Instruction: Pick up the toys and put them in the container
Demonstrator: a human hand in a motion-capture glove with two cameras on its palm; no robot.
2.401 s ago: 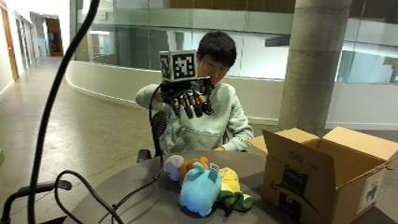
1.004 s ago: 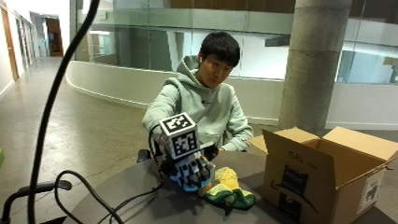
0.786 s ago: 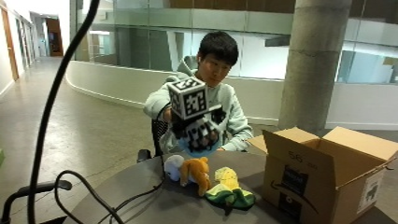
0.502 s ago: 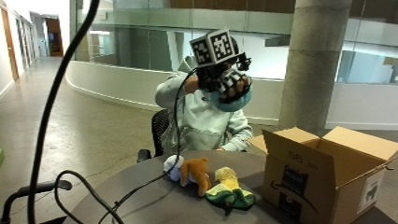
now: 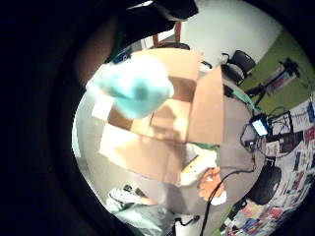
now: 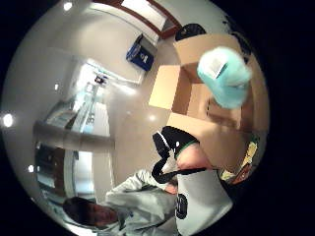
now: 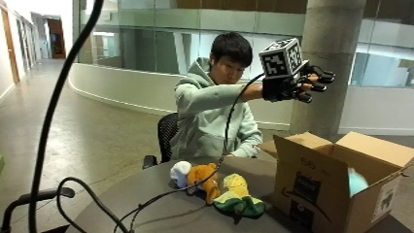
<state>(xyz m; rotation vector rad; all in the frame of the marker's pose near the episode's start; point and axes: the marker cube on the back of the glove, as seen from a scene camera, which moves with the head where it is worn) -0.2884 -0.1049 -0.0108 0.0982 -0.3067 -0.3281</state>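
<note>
Three small toys, a white one [image 7: 181, 172], an orange one [image 7: 205, 178] and a yellow-green one [image 7: 236, 196], lie together on the round surface [image 7: 148, 204], just beside the cardboard box [image 7: 323, 191]. A blue toy [image 7: 356, 183] shows inside the box. High above it the right hand [image 7: 299, 83] holds nothing, fingers loosely spread; I think one toy is done, and next the hand must come down to another.

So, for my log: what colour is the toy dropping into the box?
Light turquoise toy, clearest in little-finger palm view.
</note>
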